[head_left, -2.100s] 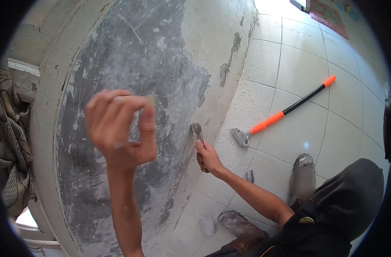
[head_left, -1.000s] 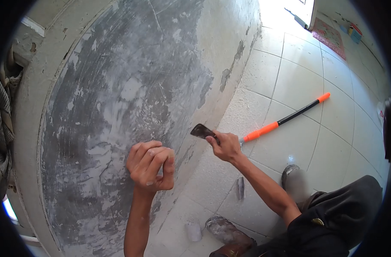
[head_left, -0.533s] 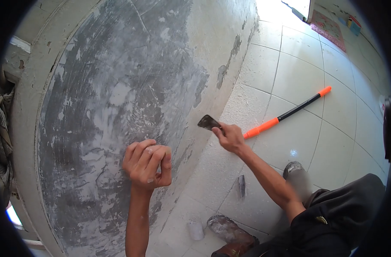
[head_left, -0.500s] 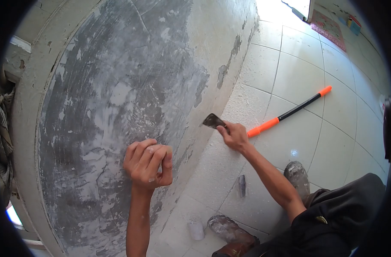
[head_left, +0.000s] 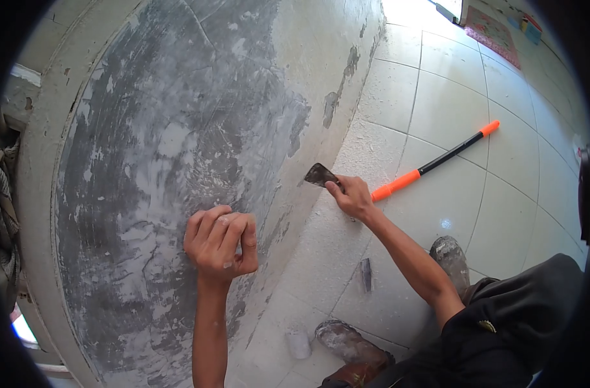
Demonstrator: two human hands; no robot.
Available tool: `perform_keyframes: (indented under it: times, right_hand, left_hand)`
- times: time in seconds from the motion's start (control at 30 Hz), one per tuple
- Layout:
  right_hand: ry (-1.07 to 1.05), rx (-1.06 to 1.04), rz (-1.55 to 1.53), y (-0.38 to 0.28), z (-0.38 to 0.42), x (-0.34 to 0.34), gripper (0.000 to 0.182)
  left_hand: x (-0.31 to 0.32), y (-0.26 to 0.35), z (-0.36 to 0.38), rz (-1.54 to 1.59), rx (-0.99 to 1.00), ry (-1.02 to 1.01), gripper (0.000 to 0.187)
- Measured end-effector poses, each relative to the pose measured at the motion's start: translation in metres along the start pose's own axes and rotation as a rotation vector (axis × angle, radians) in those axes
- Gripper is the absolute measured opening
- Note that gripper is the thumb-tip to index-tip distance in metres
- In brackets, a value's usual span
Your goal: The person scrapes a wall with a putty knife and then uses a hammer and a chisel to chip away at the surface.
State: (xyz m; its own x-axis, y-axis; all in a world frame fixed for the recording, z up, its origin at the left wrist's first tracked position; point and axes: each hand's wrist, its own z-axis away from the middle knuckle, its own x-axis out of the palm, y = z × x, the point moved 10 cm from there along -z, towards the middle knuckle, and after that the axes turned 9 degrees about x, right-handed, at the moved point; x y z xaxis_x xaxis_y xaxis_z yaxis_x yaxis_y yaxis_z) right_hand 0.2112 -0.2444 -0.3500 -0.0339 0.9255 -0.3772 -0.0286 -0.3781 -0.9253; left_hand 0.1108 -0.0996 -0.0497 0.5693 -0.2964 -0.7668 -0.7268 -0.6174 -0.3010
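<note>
The right hand (head_left: 354, 197) grips a small scraper (head_left: 321, 175), whose dark blade sticks out to the left of the fingers and meets the foot of the scraped grey wall (head_left: 178, 129). The left hand (head_left: 218, 240) is clenched in a loose fist against the wall, nearer and to the left. Just right of the right hand, an orange-and-black long-handled tool (head_left: 437, 161) lies on the tiled floor (head_left: 463, 103).

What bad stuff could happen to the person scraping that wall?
The right hand holds the scraper low by the wall; a slip might nick the left hand, which is curled against the same wall. White flakes on the floor could be slippery under the shoes. The long orange-handled tool lies just behind, so stepping back might mean a trip.
</note>
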Motion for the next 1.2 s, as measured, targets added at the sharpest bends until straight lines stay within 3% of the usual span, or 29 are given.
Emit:
perform_keyframes:
  times: [0.17, 0.33, 0.4, 0.6, 0.73, 0.87, 1.07, 1.17, 1.2]
  right_hand:
    - [-0.007, -0.081, 0.042, -0.033, -0.003, 0.034, 0.033]
    - [-0.058, -0.121, 0.064, -0.030, 0.003, 0.019, 0.034]
    - [-0.053, 0.044, -0.007, -0.002, -0.004, 0.005, 0.035]
    - [-0.042, -0.040, 0.066, -0.025, -0.004, 0.029, 0.041]
    - [-0.175, -0.063, -0.059, -0.041, 0.006, 0.036, 0.046]
    - [-0.090, 0.020, -0.188, -0.010, 0.001, 0.019, 0.048]
    - [-0.074, 0.120, 0.041, 0.046, 0.015, 0.004, 0.047]
    - [-0.105, 0.141, 0.059, 0.026, 0.005, 0.019, 0.048]
    - [-0.070, 0.058, 0.000, 0.000, -0.006, 0.033, 0.050]
  left_hand:
    - [0.003, 0.003, -0.001, -0.018, -0.004, -0.025, 0.005]
    - [0.003, 0.002, -0.001, -0.022, 0.009, -0.007, 0.006]
    - [0.003, 0.001, 0.000, -0.023, 0.001, -0.016, 0.006]
    - [0.006, 0.003, -0.002, -0.049, 0.011, -0.054, 0.006]
    - [0.006, 0.003, -0.003, -0.052, 0.007, -0.036, 0.006]
    - [0.004, 0.003, 0.001, -0.043, 0.007, -0.034, 0.005]
    - [0.005, 0.003, 0.001, -0.034, 0.009, -0.034, 0.008]
    - [0.005, 0.004, 0.000, -0.049, 0.014, -0.049, 0.008]
    - [0.006, 0.004, -0.001, -0.056, 0.008, -0.055, 0.008]
